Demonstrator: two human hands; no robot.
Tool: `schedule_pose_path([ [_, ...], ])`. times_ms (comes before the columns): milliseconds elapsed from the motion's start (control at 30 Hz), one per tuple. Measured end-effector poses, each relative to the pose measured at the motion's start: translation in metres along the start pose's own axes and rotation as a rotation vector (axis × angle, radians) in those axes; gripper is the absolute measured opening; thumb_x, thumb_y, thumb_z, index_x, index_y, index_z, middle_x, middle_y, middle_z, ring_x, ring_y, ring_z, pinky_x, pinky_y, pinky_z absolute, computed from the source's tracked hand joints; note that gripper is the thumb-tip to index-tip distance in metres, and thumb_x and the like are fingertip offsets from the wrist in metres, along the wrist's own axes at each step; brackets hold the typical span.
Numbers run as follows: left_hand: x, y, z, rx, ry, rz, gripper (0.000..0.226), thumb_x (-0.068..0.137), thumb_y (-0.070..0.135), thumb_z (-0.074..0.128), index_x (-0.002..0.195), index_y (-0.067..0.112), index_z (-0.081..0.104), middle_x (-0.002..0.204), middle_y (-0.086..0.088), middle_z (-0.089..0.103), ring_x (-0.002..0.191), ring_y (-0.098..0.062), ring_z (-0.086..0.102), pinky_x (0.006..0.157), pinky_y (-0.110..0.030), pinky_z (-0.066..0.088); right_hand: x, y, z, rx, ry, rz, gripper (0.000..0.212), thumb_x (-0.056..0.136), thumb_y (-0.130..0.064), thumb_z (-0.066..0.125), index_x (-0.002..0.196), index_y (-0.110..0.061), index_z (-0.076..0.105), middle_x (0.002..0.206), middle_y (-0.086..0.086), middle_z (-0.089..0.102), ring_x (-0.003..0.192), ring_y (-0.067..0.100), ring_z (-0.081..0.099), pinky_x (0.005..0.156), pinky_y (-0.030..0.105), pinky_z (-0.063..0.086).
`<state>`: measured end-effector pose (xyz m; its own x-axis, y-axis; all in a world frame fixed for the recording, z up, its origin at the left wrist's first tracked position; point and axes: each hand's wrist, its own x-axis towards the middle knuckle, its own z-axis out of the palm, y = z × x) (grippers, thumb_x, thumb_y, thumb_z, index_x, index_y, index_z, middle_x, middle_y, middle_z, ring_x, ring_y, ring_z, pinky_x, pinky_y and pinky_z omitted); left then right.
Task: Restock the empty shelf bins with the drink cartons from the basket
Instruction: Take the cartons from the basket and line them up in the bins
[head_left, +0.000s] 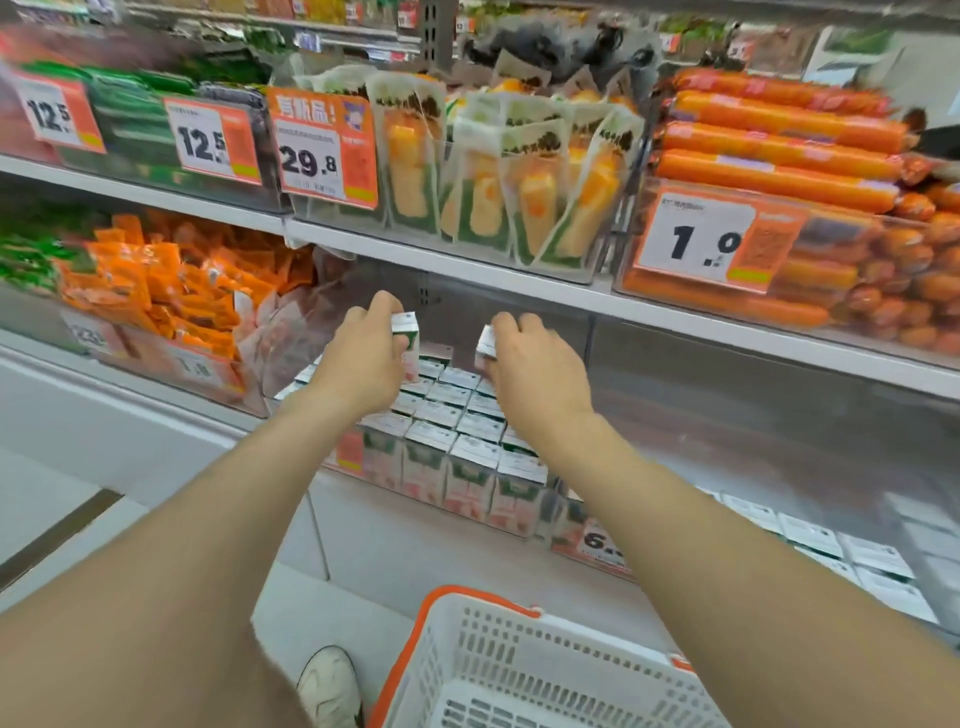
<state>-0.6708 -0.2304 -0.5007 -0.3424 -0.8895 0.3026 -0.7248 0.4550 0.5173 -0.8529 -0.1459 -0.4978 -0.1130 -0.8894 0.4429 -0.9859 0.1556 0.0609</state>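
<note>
Each hand (363, 353) (530, 358) grips 1 carton (408, 327) (487, 340) above the bin (358, 465).

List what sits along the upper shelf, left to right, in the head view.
green packets → 29.8 price tag → yellow pouches → orange sausages

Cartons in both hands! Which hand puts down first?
Probably left: the left hand holds the left carton upright, low by the back row; the right hand holds the right carton tilted.
</note>
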Motion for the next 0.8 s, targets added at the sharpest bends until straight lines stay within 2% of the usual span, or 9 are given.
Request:
schedule_pose_path([
  [133, 0.01, -0.011, 0.001, -0.056, -0.055, -0.025, 0.035, 0.107, 0.01, 0.051, 0.139, 0.019, 0.041, 0.119, -0.017, 0.051, 0.1, -0.039, 0.056, 0.076, -0.039, 0.041, 0.049, -0.003, 0.03, 0.179, -0.164, 0.187, 0.033, 0.096, -0.002, 0.065, 0.127, -0.002, 0.055, 0.122, 0.02, 0.06, 0.111, 0.042, 0.062, 0.075, 0.042, 0.044],
  [233, 0.014, -0.018, 0.0, -0.083, -0.129, -0.033, 0.052, 0.098, -0.001, 0.057, 0.138, 0.027, 0.038, 0.118, -0.014, 0.052, 0.098, -0.034, 0.056, 0.063, -0.03, 0.038, 0.074, 0.0, 0.05, 0.32, -0.358, 0.185, 0.029, 0.1, -0.018, 0.062, 0.123, -0.002, 0.057, 0.12, 0.02, 0.062, 0.108, 0.041, 0.065, 0.078, 0.037, 0.05],
  [300, 0.015, -0.022, -0.001, -0.095, -0.15, -0.034, 0.063, 0.091, -0.007, 0.059, 0.137, 0.031, 0.038, 0.119, -0.013, 0.054, 0.1, -0.033, 0.056, 0.066, -0.03, 0.041, 0.084, 0.002, 0.056, 0.344, -0.533, 0.138, 0.012, 0.1, -0.022, 0.057, 0.098, -0.01, 0.059, 0.099, 0.012, 0.061, 0.092, 0.034, 0.063, 0.068, 0.031, 0.048],
  [367, 0.015, -0.022, -0.001, -0.105, -0.149, -0.044, 0.068, 0.089, -0.01, 0.056, 0.139, 0.032, 0.038, 0.12, -0.012, 0.054, 0.104, -0.033, 0.055, 0.077, -0.036, 0.044, 0.091, 0.001, 0.054, 0.413, -0.605, 0.169, 0.019, 0.094, -0.018, 0.053, 0.076, -0.018, 0.045, 0.078, 0.004, 0.047, 0.07, 0.023, 0.05, 0.053, 0.03, 0.036],
  [500, 0.012, -0.02, 0.0, -0.112, -0.129, -0.038, 0.065, 0.089, -0.011, 0.057, 0.137, 0.029, 0.04, 0.117, -0.012, 0.054, 0.103, -0.033, 0.054, 0.077, -0.036, 0.041, 0.101, -0.008, 0.056, 0.604, -0.543, 0.288, 0.009, 0.085, -0.024, 0.053, 0.082, -0.016, 0.055, 0.079, 0.003, 0.055, 0.072, 0.024, 0.053, 0.059, 0.029, 0.038],
  [567, 0.011, -0.019, 0.0, -0.117, -0.119, -0.028, 0.063, 0.089, -0.011, 0.058, 0.135, 0.029, 0.041, 0.116, -0.012, 0.054, 0.103, -0.033, 0.055, 0.077, -0.036, 0.042, 0.103, -0.017, 0.063, 0.649, -0.591, 0.223, 0.017, 0.094, -0.035, 0.057, 0.085, -0.021, 0.06, 0.084, -0.002, 0.059, 0.08, 0.023, 0.057, 0.064, 0.029, 0.041],
  [633, 0.009, -0.018, 0.0, -0.117, -0.116, -0.024, 0.062, 0.089, -0.01, 0.058, 0.135, 0.028, 0.041, 0.116, -0.012, 0.053, 0.103, -0.033, 0.055, 0.077, -0.038, 0.044, 0.101, -0.024, 0.066, 0.66, -0.636, 0.176, 0.032, 0.1, -0.047, 0.059, 0.079, -0.023, 0.059, 0.077, -0.005, 0.056, 0.073, 0.02, 0.054, 0.062, 0.028, 0.04],
  [700, 0.008, -0.016, -0.001, -0.12, -0.113, -0.023, 0.061, 0.09, -0.01, 0.058, 0.136, 0.027, 0.042, 0.116, -0.012, 0.053, 0.104, -0.034, 0.055, 0.08, -0.043, 0.048, 0.103, -0.023, 0.067, 0.643, -0.617, 0.169, 0.038, 0.102, -0.04, 0.06, 0.072, -0.017, 0.059, 0.069, -0.003, 0.053, 0.063, 0.019, 0.05, 0.057, 0.026, 0.038],
  [800, 0.008, -0.015, -0.002, -0.122, -0.114, -0.014, 0.063, 0.09, -0.01, 0.059, 0.138, 0.027, 0.043, 0.118, -0.012, 0.055, 0.106, -0.033, 0.056, 0.085, -0.048, 0.054, 0.103, -0.021, 0.066, 0.663, -0.643, 0.201, 0.03, 0.098, -0.021, 0.055, 0.116, -0.002, 0.07, 0.098, 0.012, 0.07, 0.085, 0.03, 0.065, 0.074, 0.032, 0.05],
])
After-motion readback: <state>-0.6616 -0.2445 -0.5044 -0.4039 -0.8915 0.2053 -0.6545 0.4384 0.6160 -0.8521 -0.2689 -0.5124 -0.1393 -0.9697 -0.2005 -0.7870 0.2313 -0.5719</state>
